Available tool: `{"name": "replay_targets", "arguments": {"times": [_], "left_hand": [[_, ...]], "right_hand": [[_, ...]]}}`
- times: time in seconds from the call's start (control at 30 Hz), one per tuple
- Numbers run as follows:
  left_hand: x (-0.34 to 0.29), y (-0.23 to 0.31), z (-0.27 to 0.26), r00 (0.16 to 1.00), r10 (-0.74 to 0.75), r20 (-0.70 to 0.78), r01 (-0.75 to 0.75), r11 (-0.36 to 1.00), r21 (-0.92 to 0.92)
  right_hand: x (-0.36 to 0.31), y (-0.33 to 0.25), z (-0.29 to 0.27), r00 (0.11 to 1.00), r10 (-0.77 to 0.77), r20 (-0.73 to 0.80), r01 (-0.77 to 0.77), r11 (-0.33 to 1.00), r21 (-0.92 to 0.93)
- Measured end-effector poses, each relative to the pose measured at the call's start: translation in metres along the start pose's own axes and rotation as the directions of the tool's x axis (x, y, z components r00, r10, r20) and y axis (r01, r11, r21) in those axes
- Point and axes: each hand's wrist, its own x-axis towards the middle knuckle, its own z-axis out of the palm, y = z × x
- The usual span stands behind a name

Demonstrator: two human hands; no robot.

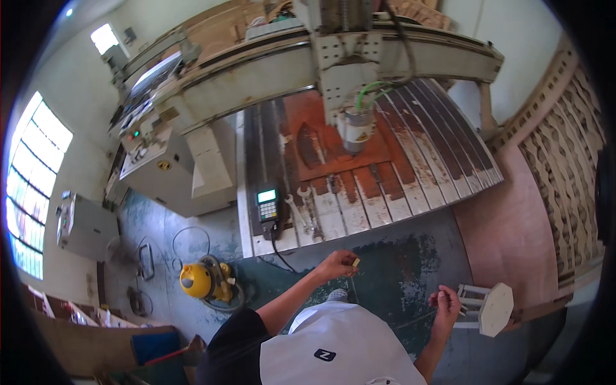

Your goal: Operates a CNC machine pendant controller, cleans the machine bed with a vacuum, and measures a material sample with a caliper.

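My left hand [337, 265] is closed in a pinch on a small pale-yellow piece [356, 262], held out over the floor just short of the machine bed's front edge. What kind of piece it is, I cannot make out. To the right, my right hand [444, 307] hangs with its fingers loosely bent and apart, and no object shows in it. Beside that hand stands a pale stool [496, 310] with an octagonal seat. Past my left hand, wrenches [307, 215] and a handheld keypad controller [267, 206] with a lit screen lie on the slotted machine bed [417, 199].
A router spindle [357, 130] hangs from the gantry over a reddish-brown board [308, 170] on the bed. On the floor at left sits a yellow vacuum cleaner [200, 280] with its hose. A grey control cabinet [170, 173] stands behind. Carved wooden panels [558, 141] lean at right.
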Motion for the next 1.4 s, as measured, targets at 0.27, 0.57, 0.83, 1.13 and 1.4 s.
{"name": "replay_targets", "arguments": {"times": [0.27,0.57,0.83,1.13,1.4], "left_hand": [[0.026,0.013,0.073,0.981,-0.137,0.141,0.116,0.982,0.147],[0.054,-0.007,0.192,0.980,-0.091,0.177,0.073,0.992,0.101],[0.086,-0.035,0.381,0.842,-0.281,0.460,0.192,0.954,0.231],[0.140,-0.012,0.592,0.772,-0.365,0.520,0.050,0.851,0.523],[0.267,-0.067,0.884,0.512,-0.395,0.762,-0.048,0.873,0.485]], "right_hand": [[-0.024,0.011,-0.075,0.981,0.024,-0.191,-0.010,0.997,0.075],[-0.057,0.036,-0.225,0.933,0.024,-0.358,0.031,0.989,0.148],[-0.121,0.041,-0.435,0.603,0.031,-0.797,0.143,0.979,0.147],[-0.183,0.073,-0.634,0.126,0.039,-0.991,0.393,0.916,0.086],[-0.256,0.042,-0.839,-0.208,-0.052,-0.977,0.177,0.980,-0.090]]}}
